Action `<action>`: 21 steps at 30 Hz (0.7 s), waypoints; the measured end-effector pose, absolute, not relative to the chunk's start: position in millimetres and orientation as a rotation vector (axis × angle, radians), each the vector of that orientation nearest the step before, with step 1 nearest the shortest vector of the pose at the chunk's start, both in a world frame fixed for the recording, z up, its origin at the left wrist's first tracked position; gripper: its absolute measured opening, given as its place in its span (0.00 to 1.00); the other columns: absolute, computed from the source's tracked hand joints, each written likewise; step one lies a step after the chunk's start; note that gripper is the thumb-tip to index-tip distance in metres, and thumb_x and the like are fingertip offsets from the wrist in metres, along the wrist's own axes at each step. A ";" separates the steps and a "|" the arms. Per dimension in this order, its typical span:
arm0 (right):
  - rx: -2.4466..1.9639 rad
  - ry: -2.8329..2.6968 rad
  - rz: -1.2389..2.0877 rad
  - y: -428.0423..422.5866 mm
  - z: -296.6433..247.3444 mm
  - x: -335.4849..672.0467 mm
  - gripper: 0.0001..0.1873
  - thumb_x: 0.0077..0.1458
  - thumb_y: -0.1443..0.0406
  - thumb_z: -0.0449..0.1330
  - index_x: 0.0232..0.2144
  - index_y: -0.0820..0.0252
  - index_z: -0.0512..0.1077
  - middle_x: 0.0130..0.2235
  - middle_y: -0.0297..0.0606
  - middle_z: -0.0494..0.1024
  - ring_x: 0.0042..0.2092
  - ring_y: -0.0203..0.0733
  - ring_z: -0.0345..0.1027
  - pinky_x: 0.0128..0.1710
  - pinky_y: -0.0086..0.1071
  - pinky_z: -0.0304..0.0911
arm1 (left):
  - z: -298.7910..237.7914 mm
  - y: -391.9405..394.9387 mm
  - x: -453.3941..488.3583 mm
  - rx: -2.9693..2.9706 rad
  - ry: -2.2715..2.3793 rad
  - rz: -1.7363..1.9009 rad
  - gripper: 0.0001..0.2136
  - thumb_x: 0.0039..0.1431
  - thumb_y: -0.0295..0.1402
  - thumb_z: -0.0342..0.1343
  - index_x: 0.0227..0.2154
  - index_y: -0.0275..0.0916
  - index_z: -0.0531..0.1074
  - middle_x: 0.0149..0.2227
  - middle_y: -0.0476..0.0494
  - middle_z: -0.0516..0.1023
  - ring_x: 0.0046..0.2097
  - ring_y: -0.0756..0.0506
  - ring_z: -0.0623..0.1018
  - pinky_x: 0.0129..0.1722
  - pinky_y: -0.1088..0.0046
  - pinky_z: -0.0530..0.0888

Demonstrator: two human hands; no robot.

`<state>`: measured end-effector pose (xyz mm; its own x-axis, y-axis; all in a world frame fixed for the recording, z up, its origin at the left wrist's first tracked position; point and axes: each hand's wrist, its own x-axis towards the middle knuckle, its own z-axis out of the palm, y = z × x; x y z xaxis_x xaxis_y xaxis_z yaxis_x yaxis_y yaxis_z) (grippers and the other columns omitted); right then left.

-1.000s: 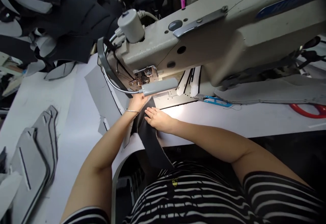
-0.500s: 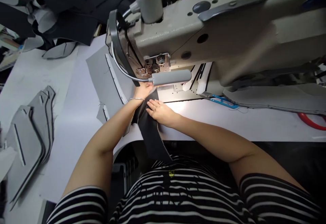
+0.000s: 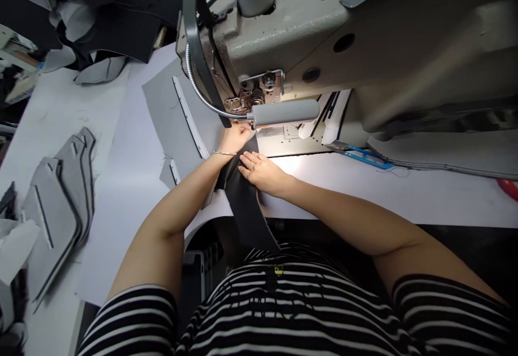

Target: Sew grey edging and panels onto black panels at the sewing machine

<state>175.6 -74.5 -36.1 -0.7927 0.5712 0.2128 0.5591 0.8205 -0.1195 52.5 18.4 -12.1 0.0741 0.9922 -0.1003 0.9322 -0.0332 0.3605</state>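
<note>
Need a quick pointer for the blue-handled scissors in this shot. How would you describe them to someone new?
Start at the big sewing machine and look along the white table, to the right of the person's right hand. The scissors lie at the foot of the machine, just below the edge of the grey fabric pieces, and their blue handles set them apart.

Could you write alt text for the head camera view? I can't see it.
Two bare hands rest on a black fabric strip at the needle area of an industrial sewing machine: the left hand is beside the machine's foot, and the right hand lies flat on the strip. Grey cut pieces lie on a white work table.
</note>
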 end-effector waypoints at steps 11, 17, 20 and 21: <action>-0.881 -2.824 0.110 -74.5 -30.3 175.3 0.17 0.63 0.73 0.49 0.50 0.71 0.72 0.57 0.58 0.68 0.60 0.51 0.62 0.55 0.46 0.62 | 24.3 -61.7 2.3 2.704 1.709 -0.153 0.14 0.60 0.34 0.50 0.46 0.36 0.72 0.52 0.32 0.71 0.52 0.33 0.68 0.47 0.54 0.68; -0.874 -2.831 0.103 -73.9 -31.1 175.6 0.16 0.62 0.73 0.50 0.48 0.69 0.73 0.57 0.56 0.69 0.60 0.51 0.62 0.55 0.45 0.61 | 36.8 -70.6 -13.1 2.795 1.744 -0.311 0.16 0.60 0.26 0.45 0.48 0.38 0.71 0.52 0.32 0.72 0.50 0.34 0.69 0.41 0.56 0.70; -0.881 -2.811 0.096 -73.7 -33.7 175.4 0.16 0.62 0.72 0.51 0.48 0.69 0.73 0.57 0.56 0.69 0.59 0.51 0.62 0.55 0.45 0.62 | 52.1 -59.9 -17.1 2.845 1.637 -0.306 0.17 0.59 0.24 0.44 0.46 0.37 0.73 0.51 0.33 0.73 0.47 0.36 0.70 0.42 0.58 0.71; -0.883 -2.801 0.091 -73.7 -34.3 175.4 0.16 0.62 0.72 0.51 0.48 0.69 0.74 0.56 0.56 0.70 0.59 0.51 0.63 0.54 0.45 0.62 | 57.8 -55.7 -17.2 2.849 1.578 -0.307 0.17 0.58 0.24 0.44 0.45 0.38 0.74 0.52 0.35 0.73 0.47 0.37 0.70 0.42 0.59 0.72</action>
<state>175.4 -73.7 -34.3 -0.8007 0.5732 0.1740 0.5607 0.8194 -0.1190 -17.2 -55.7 57.8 0.5189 0.8489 -0.1006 0.8245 -0.5281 -0.2030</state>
